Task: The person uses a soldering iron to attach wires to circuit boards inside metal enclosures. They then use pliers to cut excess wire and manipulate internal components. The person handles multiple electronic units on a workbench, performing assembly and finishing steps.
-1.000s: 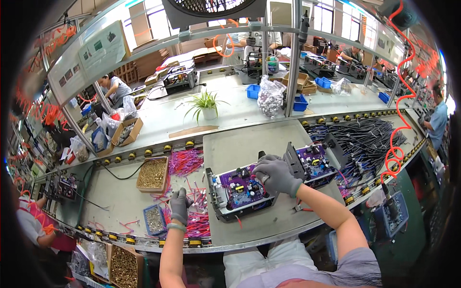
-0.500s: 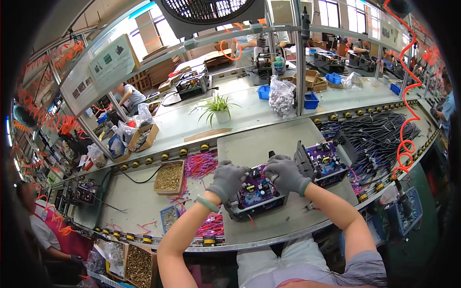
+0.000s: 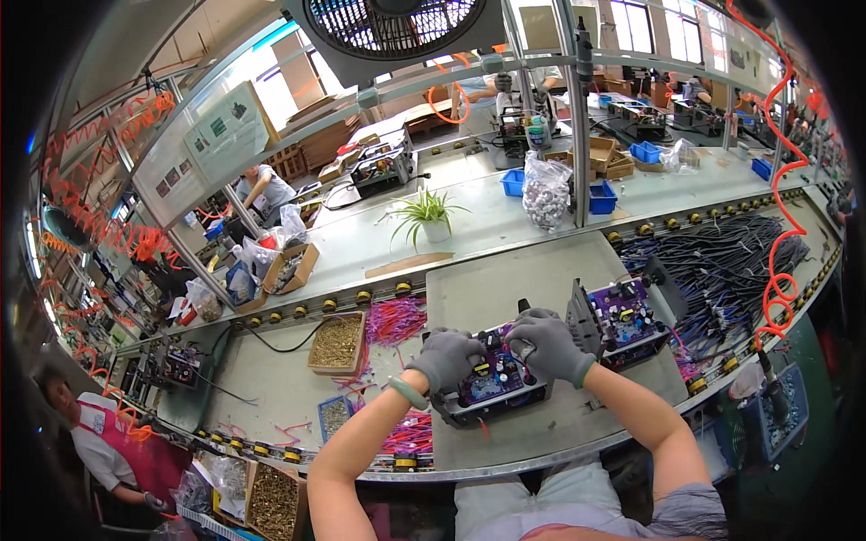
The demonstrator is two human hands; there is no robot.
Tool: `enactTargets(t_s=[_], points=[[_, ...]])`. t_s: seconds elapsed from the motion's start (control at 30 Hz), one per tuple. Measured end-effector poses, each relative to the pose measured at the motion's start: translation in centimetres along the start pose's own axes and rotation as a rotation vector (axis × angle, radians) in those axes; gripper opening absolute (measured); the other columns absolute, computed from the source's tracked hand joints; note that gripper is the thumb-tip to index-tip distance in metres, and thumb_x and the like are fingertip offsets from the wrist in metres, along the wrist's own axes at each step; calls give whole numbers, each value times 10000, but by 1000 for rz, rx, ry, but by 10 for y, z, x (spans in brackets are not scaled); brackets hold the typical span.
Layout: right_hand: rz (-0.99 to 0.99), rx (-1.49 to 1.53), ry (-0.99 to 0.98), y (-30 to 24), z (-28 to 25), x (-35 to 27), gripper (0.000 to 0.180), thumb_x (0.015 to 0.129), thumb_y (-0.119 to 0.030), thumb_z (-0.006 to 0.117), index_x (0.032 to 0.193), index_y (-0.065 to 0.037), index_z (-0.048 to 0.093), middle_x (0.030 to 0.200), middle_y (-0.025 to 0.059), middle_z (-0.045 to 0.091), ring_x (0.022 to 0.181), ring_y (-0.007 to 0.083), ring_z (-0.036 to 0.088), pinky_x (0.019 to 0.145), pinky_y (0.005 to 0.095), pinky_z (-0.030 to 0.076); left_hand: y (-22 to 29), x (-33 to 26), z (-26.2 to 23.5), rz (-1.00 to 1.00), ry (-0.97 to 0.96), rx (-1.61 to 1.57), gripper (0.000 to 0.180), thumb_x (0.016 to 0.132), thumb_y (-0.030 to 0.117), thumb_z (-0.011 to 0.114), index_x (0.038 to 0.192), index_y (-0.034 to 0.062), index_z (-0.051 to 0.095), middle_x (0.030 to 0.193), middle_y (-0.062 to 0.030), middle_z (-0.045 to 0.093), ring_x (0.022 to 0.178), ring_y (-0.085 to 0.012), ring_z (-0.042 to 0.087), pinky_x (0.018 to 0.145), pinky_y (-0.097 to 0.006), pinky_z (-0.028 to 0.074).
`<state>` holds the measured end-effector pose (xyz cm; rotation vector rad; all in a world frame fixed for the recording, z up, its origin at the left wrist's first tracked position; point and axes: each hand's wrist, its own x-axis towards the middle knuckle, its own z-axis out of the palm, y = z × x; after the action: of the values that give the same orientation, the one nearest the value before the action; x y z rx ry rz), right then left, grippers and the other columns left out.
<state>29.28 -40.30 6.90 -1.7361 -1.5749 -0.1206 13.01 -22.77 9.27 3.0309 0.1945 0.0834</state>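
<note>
Both my hands wear grey work gloves and bear on an open metal chassis with a purple circuit board [image 3: 492, 388] in front of me. My left hand [image 3: 446, 359] has its fingers curled together over the board's left side; what lies between them is hidden. My right hand [image 3: 555, 347] is closed over the right side, thumb and fingers bent down toward the components, with something small at the fingertips that I cannot make out. A second chassis with a purple board [image 3: 622, 311] stands just right of my right hand.
Left of the chassis are pink-red wire leads [image 3: 397, 320], a box of brass-coloured small parts [image 3: 338, 345] and a blue tray [image 3: 336, 415]. Black cables [image 3: 722, 261] lie piled at the right, by a hanging orange coiled hose [image 3: 783, 279]. A potted plant [image 3: 437, 230] stands beyond the line.
The whole view has shifted, so things appear further right and slightly lower. Both hands remain closed over the same board, with little visible movement relative to it.
</note>
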Motion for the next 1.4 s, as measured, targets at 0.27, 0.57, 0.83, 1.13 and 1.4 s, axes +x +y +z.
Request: enactTargets(t_s=[0.27, 0.57, 0.83, 1.13, 1.4], points=[[-57, 35, 35, -1, -2, 3, 85, 818, -148, 698, 891, -121, 733, 959, 51, 721, 1046, 288, 639, 930, 408, 485, -6, 19, -20, -264, -271, -275, 297, 841, 312, 655, 1075, 160, 756, 979, -126, 740, 889, -309, 706, 847, -388, 548], [-18, 78, 17, 3, 3, 0, 64, 833, -162, 694, 879, -127, 723, 945, 53, 694, 1009, 260, 624, 920, 397, 444, -7, 8, -6, -215, -131, -206, 246, 847, 296, 677, 1001, 128, 768, 876, -113, 744, 804, -271, 714, 818, -378, 548], [1, 112, 30, 0, -2, 2, 55, 839, -163, 710, 846, -111, 726, 926, 24, 716, 1024, 247, 635, 956, 417, 442, -5, 13, -19, -278, -183, -251, 259, 823, 312, 673, 989, 145, 780, 891, -120, 742, 833, -291, 700, 814, -389, 534], [9, 102, 30, 2, 1, 2, 31, 826, -153, 716, 852, -137, 720, 933, 1, 714, 1030, 230, 631, 962, 420, 442, -16, 16, -19, -262, -191, -190, 262, 821, 337, 614, 948, 182, 784, 898, -86, 743, 913, -295, 681, 940, -403, 473], [10, 116, 31, 1, 0, 2, 34, 828, -154, 714, 855, -139, 725, 927, 2, 714, 1031, 234, 630, 963, 415, 439, -27, 23, -29, -288, -344, -249, 243, 813, 320, 649, 950, 165, 777, 861, -91, 733, 895, -272, 685, 933, -383, 487]])
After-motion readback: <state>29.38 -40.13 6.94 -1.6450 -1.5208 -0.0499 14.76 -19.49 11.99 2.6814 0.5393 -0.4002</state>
